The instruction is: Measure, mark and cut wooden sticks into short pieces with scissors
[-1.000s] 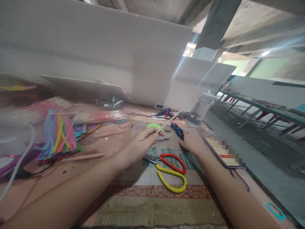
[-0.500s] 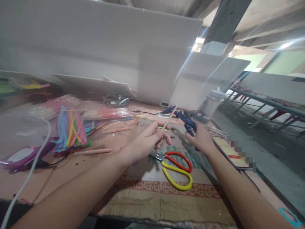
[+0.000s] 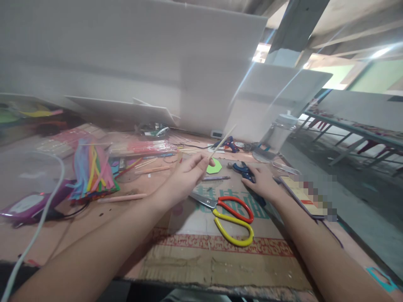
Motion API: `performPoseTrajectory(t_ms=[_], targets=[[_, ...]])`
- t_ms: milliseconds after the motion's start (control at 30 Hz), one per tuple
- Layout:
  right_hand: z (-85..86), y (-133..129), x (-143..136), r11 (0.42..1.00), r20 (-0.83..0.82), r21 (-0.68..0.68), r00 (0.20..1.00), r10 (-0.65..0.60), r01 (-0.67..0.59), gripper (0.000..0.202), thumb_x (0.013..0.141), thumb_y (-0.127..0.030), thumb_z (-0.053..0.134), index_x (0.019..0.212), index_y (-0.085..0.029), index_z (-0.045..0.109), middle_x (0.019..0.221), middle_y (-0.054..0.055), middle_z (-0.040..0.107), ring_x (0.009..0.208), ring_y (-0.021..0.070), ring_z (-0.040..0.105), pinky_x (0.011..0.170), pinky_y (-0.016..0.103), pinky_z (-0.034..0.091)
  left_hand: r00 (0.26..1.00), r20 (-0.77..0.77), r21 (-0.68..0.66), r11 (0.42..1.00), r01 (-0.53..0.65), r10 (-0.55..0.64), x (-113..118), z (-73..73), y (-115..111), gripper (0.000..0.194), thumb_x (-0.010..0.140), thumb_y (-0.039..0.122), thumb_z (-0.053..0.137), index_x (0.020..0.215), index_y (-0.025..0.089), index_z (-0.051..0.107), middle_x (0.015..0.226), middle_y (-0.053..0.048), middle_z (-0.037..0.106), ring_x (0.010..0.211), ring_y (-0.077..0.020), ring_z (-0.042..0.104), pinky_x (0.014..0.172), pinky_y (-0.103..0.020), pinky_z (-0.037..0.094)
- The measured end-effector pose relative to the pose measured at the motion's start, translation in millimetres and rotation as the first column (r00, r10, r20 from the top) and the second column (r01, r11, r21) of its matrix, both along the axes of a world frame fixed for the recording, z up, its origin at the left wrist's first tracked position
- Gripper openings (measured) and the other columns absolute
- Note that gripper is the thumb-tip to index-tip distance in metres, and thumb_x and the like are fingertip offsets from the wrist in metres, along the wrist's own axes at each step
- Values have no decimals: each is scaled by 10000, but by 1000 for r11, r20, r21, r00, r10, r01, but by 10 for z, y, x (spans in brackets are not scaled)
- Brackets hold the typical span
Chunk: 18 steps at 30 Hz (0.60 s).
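Note:
My left hand pinches a thin wooden stick, which slants up to the right. Beyond those fingers lies a bright green paper shape, partly covered by the hand. My right hand is closed around dark blue pruning shears low over the cardboard; their rear part is partly hidden under the palm. Between my forearms, scissors with one red and one yellow handle rest on the printed cardboard. A pen lies just above the scissors.
Colourful pipe cleaners and a purple device are at left, near a white cable. Packs of sticks lie behind. A glue gun, a clear bottle and a phone stand or lie toward the right.
My right hand has brought the pruning shears down and nearer to me. My left hand has shifted slightly left and up with the stick, uncovering more of the green shape and the pen.

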State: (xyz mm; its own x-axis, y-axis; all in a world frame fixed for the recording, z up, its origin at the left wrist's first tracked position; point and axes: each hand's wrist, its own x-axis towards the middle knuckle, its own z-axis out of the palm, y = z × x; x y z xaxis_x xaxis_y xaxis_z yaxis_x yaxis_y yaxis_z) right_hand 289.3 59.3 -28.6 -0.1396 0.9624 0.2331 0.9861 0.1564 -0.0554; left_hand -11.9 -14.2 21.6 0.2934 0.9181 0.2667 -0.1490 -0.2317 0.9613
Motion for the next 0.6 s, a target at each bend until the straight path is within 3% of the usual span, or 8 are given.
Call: performPoseTrajectory(t_ms=[100, 200, 267, 333, 400, 500, 533, 600], targets=[[166, -118, -120, 999, -37, -16, 998, 44, -45, 484, 920, -405, 546, 1320, -140, 605, 1299, 200, 629, 1217, 356, 551, 1001, 456, 431, 1000, -13, 1, 1000, -27, 27, -36, -15, 56, 342, 960, 522, 511, 924, 187, 570, 569, 84, 286, 476, -79, 211, 465, -221, 157], [387, -446, -346, 973, -73, -137, 982, 176, -185, 297, 931, -436, 547, 1100, -248, 703, 989, 65, 738, 887, 246, 678, 775, 331, 506, 997, -56, 13, 998, -59, 60, -56, -37, 102, 333, 972, 490, 492, 928, 176, 593, 577, 77, 299, 491, -85, 239, 479, -226, 179], [492, -698, -504, 890, -125, -323, 946, 298, -322, 274, 892, -422, 616, 1135, -311, 678, 893, 0, 745, 743, 204, 677, 647, 292, 483, 991, -96, 22, 995, -93, 95, -60, -51, 114, 326, 983, 462, 474, 970, 171, 619, 593, 68, 331, 506, -91, 269, 487, -230, 203], [545, -862, -612, 837, -156, -360, 911, 383, -413, 306, 858, -387, 662, 1155, -317, 675, 980, 14, 753, 834, 217, 690, 692, 296, 483, 984, -127, 42, 992, -119, 124, -59, -66, 114, 325, 989, 446, 461, 1009, 173, 635, 614, 60, 363, 524, -98, 303, 496, -232, 231], [553, -869, -631, 871, -162, -298, 920, 356, -390, 279, 885, -393, 621, 1137, -290, 683, 1029, 46, 754, 877, 235, 694, 728, 315, 495, 977, -150, 75, 987, -139, 149, -54, -85, 108, 323, 992, 445, 457, 1031, 182, 639, 631, 55, 389, 538, -102, 330, 503, -233, 252], [498, -630, -467, 977, -115, -64, 974, 193, -201, 327, 954, -448, 506, 1164, -251, 662, 1060, 83, 745, 907, 255, 695, 773, 351, 521, 972, -185, 103, 986, -130, 148, -39, -118, 94, 318, 1003, 450, 442, 1022, 189, 622, 659, 48, 452, 542, -95, 365, 505, -230, 274], [461, -524, -373, 989, -54, 12, 987, 151, -150, 367, 961, -454, 497, 1227, -241, 632, 1110, 94, 733, 974, 266, 688, 825, 366, 522, 973, -187, 105, 988, -117, 135, -31, -126, 88, 310, 1007, 441, 437, 1023, 188, 614, 678, 42, 485, 541, -91, 382, 503, -227, 284], [362, -331, -166, 996, -6, 37, 997, 82, -82, 486, 918, -451, 574, 1338, -205, 564, 1257, 141, 683, 1126, 315, 640, 908, 410, 505, 982, -170, 99, 993, -71, 87, -12, -131, 71, 277, 1018, 396, 418, 1070, 189, 594, 757, 23, 568, 533, -78, 409, 496, -220, 311]])
